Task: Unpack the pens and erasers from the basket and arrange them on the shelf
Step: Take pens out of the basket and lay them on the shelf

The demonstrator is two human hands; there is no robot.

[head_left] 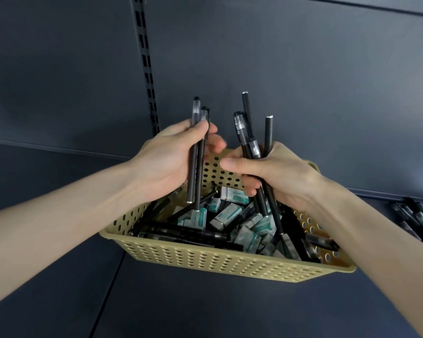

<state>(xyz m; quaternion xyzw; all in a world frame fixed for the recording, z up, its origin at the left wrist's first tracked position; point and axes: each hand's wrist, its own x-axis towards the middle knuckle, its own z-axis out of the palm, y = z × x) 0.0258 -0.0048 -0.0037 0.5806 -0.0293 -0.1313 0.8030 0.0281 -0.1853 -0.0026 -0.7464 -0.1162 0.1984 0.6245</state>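
I see a tan perforated basket (230, 262) sitting on a dark grey shelf (205, 311), viewed from above. Inside it lie black pens (191, 234) tangled with white-and-green erasers (230, 214).

My left hand (171, 162), at about 11 o'clock from the basket's centre, has its fingers closed around two black pens (196, 152), held nearly upright with their lower ends hanging just above the heap. My right hand (276, 176), at about 1 o'clock, has its fingers wrapped around a looser bundle of pens (250, 142) that fans out at different angles, their lower ends dipping among the erasers.

At 3 o'clock, at the frame's far edge, more pens (418, 218) already lie in a row on the shelf.

The risk, as I judge it, lies in the right bundle: the pens splay, so one could slip free during the lift. Their lower ends could also snag an eraser and flick it out of the basket.
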